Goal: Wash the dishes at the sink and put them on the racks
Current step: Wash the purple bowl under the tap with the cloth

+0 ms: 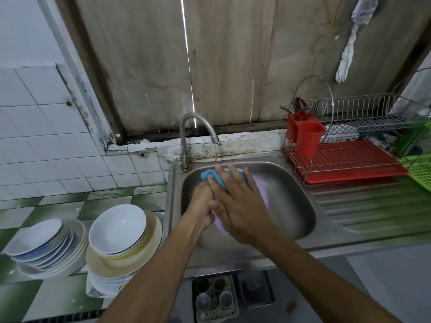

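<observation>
Cloth (208,175) under right fingers (234,174), on plate (261,197) (lilac)

A twisted white bag (349,52) hangs on the stained wooden wall (233,61).

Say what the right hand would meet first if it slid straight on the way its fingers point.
Probably the water stream from the tap, falling just beyond the right hand; depth is unclear.

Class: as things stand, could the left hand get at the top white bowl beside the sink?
Likely yes, once freed: the left hand grips the plate, but nothing stands between it and the bowl, which sits just to its left.
</observation>
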